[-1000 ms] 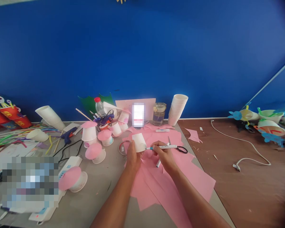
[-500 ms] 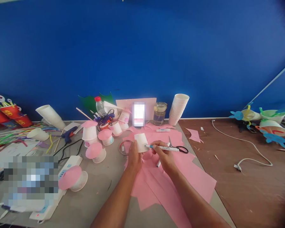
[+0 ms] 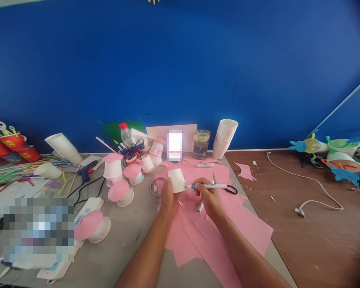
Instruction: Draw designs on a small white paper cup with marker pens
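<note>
My left hand (image 3: 167, 198) is closed round a small white paper cup (image 3: 176, 180), held upside down above pink paper sheets (image 3: 204, 232). In my right hand (image 3: 208, 196) is a white marker with a blue tip (image 3: 206, 186), pinched in the fingers; its tip touches the cup's side. A white marker cap (image 3: 200, 207) lies on the pink paper just below my right hand. Black-handled scissors (image 3: 228, 188) lie right behind the marker.
A tall stack of white cups (image 3: 224, 138), a glass jar (image 3: 201, 144), a water bottle (image 3: 125, 135) and a phone stand at the back. Pink-topped cups (image 3: 119, 192), a glue gun (image 3: 86, 171), straws and a power strip (image 3: 88, 206) crowd the left. A white cable (image 3: 312, 188) lies right.
The cup and marker shifted slightly in my hands; the marker tip stays against the cup. Nothing else has moved.
</note>
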The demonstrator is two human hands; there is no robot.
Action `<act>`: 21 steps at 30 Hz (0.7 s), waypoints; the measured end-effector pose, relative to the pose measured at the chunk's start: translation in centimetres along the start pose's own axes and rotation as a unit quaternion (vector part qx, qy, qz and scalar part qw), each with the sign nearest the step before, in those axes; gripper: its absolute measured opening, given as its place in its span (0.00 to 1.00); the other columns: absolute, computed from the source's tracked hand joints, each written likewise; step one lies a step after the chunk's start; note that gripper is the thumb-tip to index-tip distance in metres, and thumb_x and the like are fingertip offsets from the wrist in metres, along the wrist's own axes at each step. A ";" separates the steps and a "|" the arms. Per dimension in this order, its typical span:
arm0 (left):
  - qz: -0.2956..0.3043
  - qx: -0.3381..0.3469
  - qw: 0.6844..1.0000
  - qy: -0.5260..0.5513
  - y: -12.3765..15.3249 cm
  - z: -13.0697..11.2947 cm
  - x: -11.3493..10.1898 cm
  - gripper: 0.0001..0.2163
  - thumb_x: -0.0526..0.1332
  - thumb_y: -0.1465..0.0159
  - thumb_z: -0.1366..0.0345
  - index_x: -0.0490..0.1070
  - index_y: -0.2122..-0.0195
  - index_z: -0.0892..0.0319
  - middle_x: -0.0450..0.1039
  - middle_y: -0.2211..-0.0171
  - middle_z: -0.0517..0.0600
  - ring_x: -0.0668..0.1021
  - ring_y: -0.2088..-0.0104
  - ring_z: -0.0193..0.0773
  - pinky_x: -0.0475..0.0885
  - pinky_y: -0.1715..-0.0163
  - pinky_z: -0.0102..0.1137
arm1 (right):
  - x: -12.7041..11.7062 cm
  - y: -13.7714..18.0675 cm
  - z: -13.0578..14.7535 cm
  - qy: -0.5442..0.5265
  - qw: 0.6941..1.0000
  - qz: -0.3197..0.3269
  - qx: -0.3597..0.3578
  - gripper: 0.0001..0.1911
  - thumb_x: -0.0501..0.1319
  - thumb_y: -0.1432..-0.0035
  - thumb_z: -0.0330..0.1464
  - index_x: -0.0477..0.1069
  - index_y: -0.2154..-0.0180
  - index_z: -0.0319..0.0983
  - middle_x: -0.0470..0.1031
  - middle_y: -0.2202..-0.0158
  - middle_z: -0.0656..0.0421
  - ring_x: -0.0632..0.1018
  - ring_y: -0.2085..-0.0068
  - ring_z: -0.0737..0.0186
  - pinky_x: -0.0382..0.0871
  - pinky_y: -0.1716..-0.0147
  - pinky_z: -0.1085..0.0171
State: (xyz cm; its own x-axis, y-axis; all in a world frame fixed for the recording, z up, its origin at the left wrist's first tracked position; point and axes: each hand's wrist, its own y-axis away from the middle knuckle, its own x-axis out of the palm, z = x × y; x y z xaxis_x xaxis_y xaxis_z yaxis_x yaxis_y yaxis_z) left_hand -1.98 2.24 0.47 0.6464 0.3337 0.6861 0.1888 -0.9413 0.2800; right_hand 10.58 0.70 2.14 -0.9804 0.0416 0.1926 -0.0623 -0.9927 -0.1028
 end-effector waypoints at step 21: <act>0.019 0.042 0.998 -0.044 -0.8 1.1 -1.1 0.15 0.63 0.42 0.51 0.69 0.65 0.58 0.71 0.70 0.48 0.73 0.71 0.36 0.67 0.74 0.28 | 0.5 0.3 0.1 0.059 0.998 0.015 -0.020 0.07 0.58 0.49 0.34 0.72 0.73 0.40 0.67 0.80 0.63 0.67 0.75 0.65 0.61 0.75 0.66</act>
State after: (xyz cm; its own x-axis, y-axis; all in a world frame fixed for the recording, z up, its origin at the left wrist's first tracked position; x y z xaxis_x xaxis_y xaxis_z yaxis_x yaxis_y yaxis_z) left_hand -2.05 2.58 -1.25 0.7156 0.2949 0.6331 0.2213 -0.9555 0.1950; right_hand 10.13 0.38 2.30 -0.9970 0.0266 0.0725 -0.0371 -0.9884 -0.1471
